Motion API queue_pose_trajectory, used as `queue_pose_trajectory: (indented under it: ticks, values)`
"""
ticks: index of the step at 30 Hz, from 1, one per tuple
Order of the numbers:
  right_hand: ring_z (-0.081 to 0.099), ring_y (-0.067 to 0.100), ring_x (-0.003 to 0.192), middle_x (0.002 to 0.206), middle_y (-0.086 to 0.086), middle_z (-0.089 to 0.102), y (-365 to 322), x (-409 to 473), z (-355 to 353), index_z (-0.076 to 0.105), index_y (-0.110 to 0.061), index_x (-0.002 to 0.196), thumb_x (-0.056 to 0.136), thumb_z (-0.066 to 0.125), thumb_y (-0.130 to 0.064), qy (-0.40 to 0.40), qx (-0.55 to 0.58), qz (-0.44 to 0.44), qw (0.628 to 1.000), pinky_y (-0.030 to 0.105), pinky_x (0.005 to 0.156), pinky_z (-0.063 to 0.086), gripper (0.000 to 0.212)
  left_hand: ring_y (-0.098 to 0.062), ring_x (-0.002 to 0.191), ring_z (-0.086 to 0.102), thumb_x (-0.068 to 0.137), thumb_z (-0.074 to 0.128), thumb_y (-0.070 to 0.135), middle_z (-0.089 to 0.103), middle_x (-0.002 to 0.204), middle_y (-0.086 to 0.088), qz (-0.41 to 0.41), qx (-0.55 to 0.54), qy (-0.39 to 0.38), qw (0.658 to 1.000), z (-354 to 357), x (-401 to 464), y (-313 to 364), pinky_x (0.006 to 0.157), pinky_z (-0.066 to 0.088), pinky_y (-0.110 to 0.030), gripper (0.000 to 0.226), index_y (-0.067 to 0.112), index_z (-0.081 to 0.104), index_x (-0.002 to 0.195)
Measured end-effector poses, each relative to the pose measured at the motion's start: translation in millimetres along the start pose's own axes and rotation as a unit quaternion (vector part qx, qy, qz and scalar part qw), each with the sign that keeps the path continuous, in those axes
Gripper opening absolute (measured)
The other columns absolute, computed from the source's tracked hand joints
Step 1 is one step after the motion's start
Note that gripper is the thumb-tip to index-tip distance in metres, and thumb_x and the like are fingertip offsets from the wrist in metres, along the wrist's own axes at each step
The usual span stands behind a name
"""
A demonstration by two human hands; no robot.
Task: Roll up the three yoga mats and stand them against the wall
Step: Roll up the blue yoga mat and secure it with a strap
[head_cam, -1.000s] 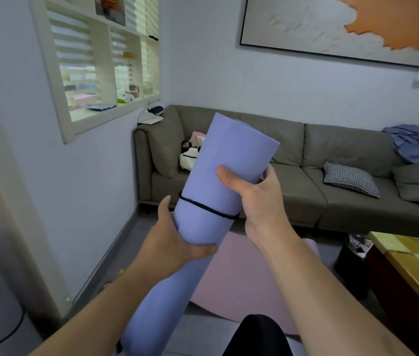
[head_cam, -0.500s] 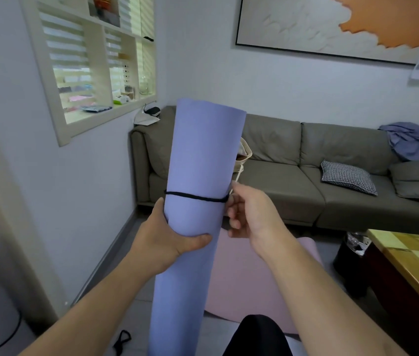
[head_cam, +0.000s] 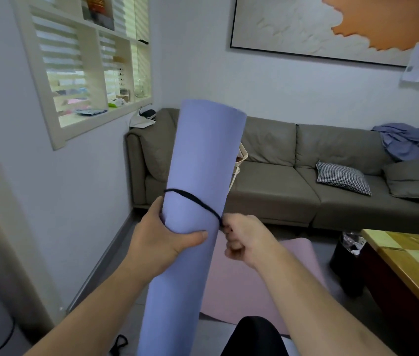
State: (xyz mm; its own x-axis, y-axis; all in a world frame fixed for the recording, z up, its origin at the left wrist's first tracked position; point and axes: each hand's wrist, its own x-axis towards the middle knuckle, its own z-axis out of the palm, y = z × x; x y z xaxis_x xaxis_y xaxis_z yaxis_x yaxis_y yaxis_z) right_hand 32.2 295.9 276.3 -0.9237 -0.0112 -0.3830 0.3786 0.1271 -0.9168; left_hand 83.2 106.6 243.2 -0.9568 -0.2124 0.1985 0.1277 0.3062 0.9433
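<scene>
The rolled purple mat (head_cam: 198, 209) stands nearly upright at the centre of the frame, its lower end hidden at the bottom edge, so whether it rests on the floor cannot be told. A black band (head_cam: 193, 200) circles it about halfway up. A second ago the roll leaned toward the upper right with the band level; it has since been brought upright, and the band now slants down toward the right, where the right hand (head_cam: 244, 237), which half a second ago lay loosely at the roll's side, has curled its fingers into a pinch on the band's lower end. The left hand (head_cam: 167, 237) keeps its wrap round the roll just below the band. This suggests the band is being tightened or shifted, so this mat is rolled but not yet stood against the wall (head_cam: 80, 201) at the left. Counted: one rolled mat in hand, one pink mat (head_cam: 259, 278) flat on the floor behind it, and no third mat in view; one band on the roll, and a second dark loop (head_cam: 119, 343) on the floor at the bottom edge; two hands, both holding
</scene>
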Motion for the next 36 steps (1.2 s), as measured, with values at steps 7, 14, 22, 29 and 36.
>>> queue_pose_trajectory:
  ticks: [7,14,22,29,36]
  values:
    - [0.074,0.036,0.108,0.117,0.013,0.078,-23,3,-24,0.062,-0.008,0.131,0.080,0.074,-0.018,-0.089,0.135,-0.207,0.965,0.052,0.099,0.059,0.053,-0.008,0.114,0.063,0.049,0.099,0.062,0.061,0.130,0.024,-0.017,0.075,-0.038,0.996,-3,-7,-11,0.090,0.056,-0.035,0.124,0.044,0.035,0.153]
    - [0.076,0.016,0.109,0.127,-0.009,0.074,-40,-16,0,0.047,-0.026,0.143,0.058,0.102,-0.040,-0.075,0.070,-0.250,0.963,0.046,0.093,0.062,0.102,-0.001,0.106,0.070,0.058,0.101,0.052,0.070,0.120,0.027,-0.013,0.033,-0.083,0.996,2,-8,5,0.086,0.061,-0.034,0.091,0.053,0.052,0.135]
    - [0.076,0.015,0.105,0.119,-0.009,0.077,-23,-3,4,0.062,-0.023,0.128,0.054,0.104,-0.042,-0.001,0.070,-0.286,0.956,0.044,0.092,0.063,0.087,-0.004,0.094,0.068,0.068,0.082,0.067,0.068,0.110,0.010,-0.107,-0.071,0.005,0.992,-10,4,15,0.086,0.056,-0.029,0.068,0.024,0.059,0.116]
    - [0.071,0.011,0.114,0.128,-0.015,0.071,-12,1,19,0.056,-0.034,0.133,0.050,0.104,-0.044,0.014,0.045,-0.327,0.944,0.043,0.094,0.062,0.096,-0.023,0.052,0.055,0.109,0.049,0.043,0.057,0.062,-0.007,-0.176,-0.094,-0.022,0.980,-4,6,34,0.058,0.061,-0.039,0.043,0.009,0.058,0.085]
    - [0.072,0.013,0.113,0.126,-0.014,0.073,-7,0,18,0.059,-0.032,0.130,0.051,0.105,-0.042,0.018,0.055,-0.330,0.942,0.046,0.094,0.062,0.091,-0.017,0.056,0.050,0.103,0.053,0.019,0.053,0.063,-0.002,-0.132,-0.072,-0.022,0.988,-10,10,33,0.058,0.058,-0.031,0.026,0.010,0.058,0.080]
